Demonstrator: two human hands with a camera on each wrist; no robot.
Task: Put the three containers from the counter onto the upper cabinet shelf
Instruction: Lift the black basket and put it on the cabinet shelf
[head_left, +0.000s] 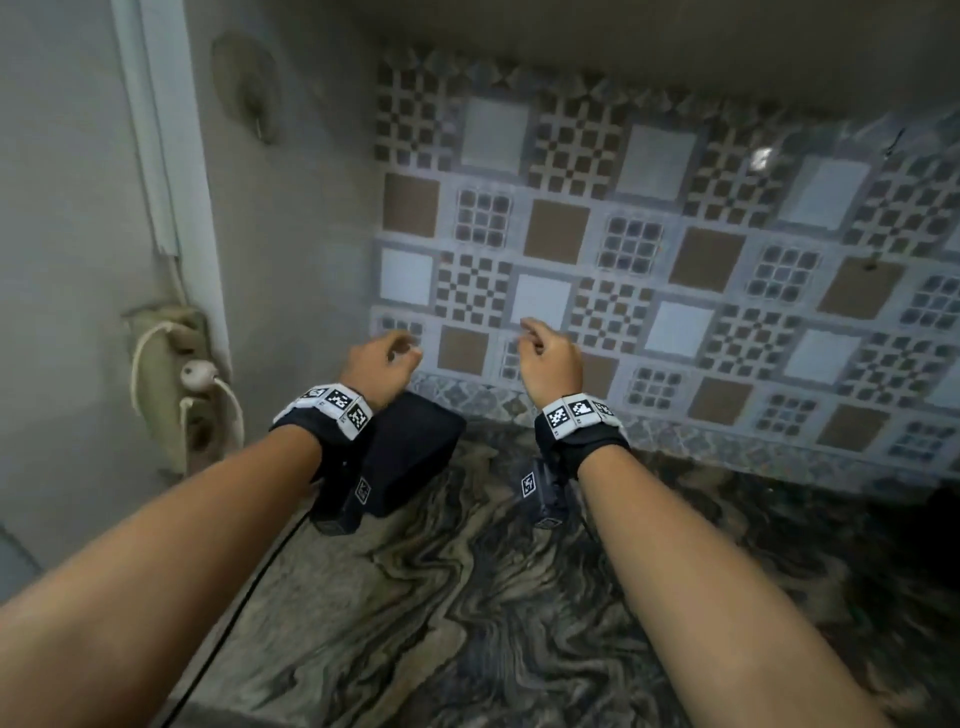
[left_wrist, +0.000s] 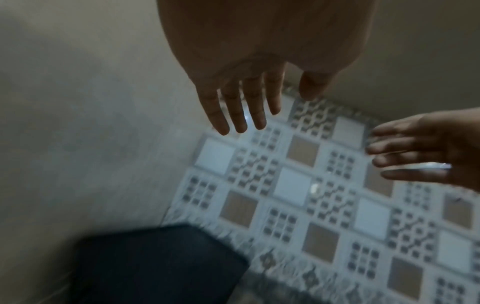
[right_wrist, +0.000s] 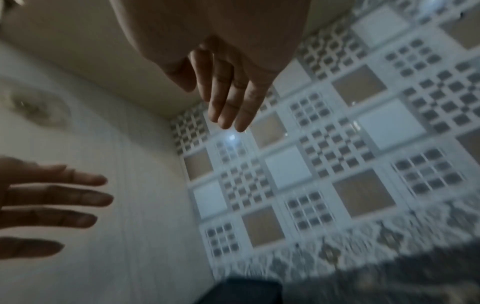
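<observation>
My left hand (head_left: 384, 361) and right hand (head_left: 550, 356) hover side by side above the back of the marbled counter (head_left: 467, 597), close to the tiled wall. Both are empty, with loose, spread fingers. The left wrist view shows the left hand (left_wrist: 246, 92) with straight fingers and the right hand (left_wrist: 415, 150) beside it. The right wrist view shows the right hand (right_wrist: 228, 88) relaxed and the left hand (right_wrist: 52, 205) at the left edge. No container shows in any view. The cabinet shelf is out of view.
A dark box (head_left: 415, 452) sits in the counter's back left corner, just under my left wrist. On the left wall are a socket with a white plug (head_left: 197, 374) and cords. A black cable (head_left: 249, 597) runs along the counter's left edge. Patterned tiles (head_left: 623, 249) cover the back wall.
</observation>
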